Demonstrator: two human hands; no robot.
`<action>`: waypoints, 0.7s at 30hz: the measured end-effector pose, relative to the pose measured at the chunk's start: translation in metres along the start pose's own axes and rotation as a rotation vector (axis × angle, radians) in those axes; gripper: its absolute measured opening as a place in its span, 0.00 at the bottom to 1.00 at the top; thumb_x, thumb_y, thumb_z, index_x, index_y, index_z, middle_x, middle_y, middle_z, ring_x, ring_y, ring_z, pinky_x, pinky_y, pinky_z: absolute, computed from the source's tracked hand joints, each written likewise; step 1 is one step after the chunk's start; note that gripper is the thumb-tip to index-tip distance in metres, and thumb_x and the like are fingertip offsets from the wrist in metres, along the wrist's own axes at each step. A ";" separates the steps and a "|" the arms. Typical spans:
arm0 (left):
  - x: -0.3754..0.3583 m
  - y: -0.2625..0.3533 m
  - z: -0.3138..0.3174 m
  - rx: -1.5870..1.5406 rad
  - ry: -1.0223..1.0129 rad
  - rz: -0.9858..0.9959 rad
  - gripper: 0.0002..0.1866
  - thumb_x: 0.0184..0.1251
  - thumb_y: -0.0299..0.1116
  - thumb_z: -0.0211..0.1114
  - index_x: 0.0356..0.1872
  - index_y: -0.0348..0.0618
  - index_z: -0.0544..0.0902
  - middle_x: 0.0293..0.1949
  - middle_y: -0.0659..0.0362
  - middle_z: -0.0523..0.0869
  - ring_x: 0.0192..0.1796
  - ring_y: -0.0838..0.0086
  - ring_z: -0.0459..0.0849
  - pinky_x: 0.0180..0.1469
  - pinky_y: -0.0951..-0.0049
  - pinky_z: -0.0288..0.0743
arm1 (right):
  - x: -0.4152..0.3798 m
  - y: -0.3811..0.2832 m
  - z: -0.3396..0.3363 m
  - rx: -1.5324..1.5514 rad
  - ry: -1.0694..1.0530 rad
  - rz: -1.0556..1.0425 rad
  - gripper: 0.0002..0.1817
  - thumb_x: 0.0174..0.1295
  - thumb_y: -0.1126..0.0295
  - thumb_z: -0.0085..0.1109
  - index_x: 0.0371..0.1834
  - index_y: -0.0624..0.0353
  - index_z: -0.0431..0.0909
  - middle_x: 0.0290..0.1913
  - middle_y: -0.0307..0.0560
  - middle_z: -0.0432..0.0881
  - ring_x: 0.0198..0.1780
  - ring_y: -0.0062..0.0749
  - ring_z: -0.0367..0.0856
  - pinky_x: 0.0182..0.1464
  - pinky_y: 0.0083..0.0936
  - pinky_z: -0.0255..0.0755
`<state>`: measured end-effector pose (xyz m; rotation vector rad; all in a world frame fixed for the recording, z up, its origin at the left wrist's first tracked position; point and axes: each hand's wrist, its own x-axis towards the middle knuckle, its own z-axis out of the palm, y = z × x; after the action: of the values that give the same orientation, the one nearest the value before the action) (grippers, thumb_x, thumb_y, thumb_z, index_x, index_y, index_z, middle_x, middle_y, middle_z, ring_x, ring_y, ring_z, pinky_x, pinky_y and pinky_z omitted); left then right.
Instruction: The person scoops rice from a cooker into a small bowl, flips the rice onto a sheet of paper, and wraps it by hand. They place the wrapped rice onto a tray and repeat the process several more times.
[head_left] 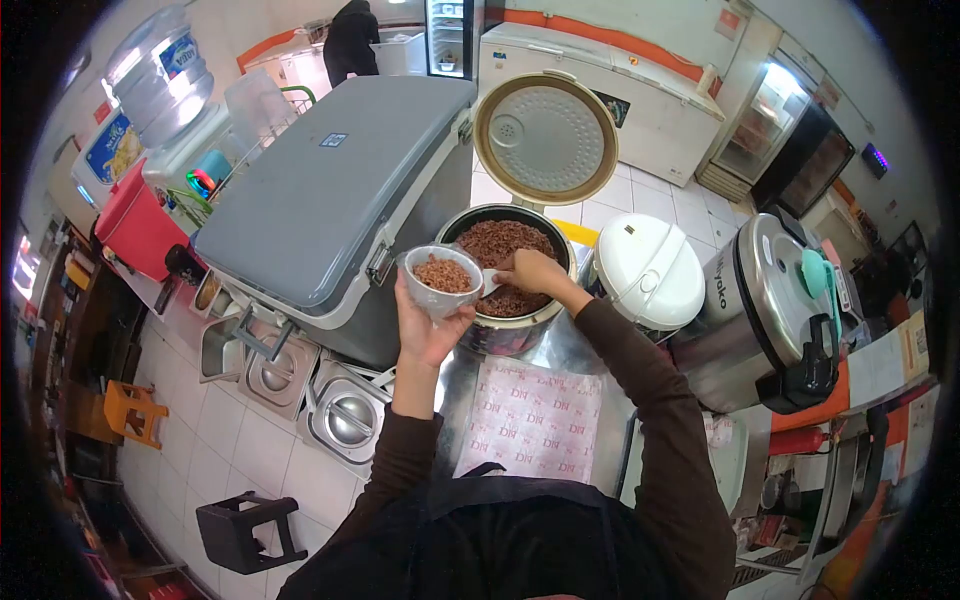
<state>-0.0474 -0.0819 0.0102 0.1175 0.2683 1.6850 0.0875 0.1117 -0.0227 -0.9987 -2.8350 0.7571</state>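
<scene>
A bowl, with what looks like clear plastic around it and reddish-brown rice inside, rests in my left hand, whose fingers wrap its underside. My right hand grips a white scoop over the near part of the open rice cooker. The scoop's head is at the bowl's right edge. Dark red-brown rice fills much of the cooker's pot. The cooker's round lid stands raised behind it. Printed paper lies on the metal counter in front of the cooker.
A large grey cooler box stands at left, with lidded metal trays below it. To the right are a white closed cooker and a large steel Miyako container. A person in black is far back.
</scene>
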 end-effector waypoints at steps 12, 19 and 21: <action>0.005 -0.011 0.007 0.344 0.276 0.214 0.28 0.66 0.63 0.48 0.55 0.52 0.71 0.48 0.59 0.78 0.47 0.69 0.78 0.39 0.66 0.71 | -0.037 0.025 -0.059 0.382 0.081 0.012 0.21 0.56 0.54 0.63 0.50 0.52 0.82 0.42 0.51 0.85 0.41 0.37 0.84 0.47 0.27 0.73; 0.049 -0.036 0.019 0.281 0.117 0.063 0.25 0.68 0.61 0.47 0.51 0.52 0.74 0.46 0.60 0.80 0.47 0.69 0.78 0.38 0.65 0.71 | -0.099 -0.089 -0.084 -0.507 0.275 -0.191 0.27 0.57 0.66 0.58 0.62 0.52 0.71 0.25 0.47 0.80 0.32 0.37 0.82 0.30 0.31 0.74; 0.052 -0.038 0.020 0.189 0.119 0.033 0.25 0.68 0.60 0.46 0.52 0.54 0.74 0.47 0.60 0.80 0.49 0.68 0.77 0.40 0.65 0.72 | -0.109 -0.088 -0.054 -0.798 0.502 -0.399 0.30 0.54 0.70 0.54 0.65 0.51 0.67 0.24 0.42 0.75 0.28 0.34 0.80 0.25 0.31 0.73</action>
<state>-0.0133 -0.0245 0.0163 0.1626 0.5177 1.6998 0.1336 0.0109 0.0783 -0.4933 -2.7029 -0.6209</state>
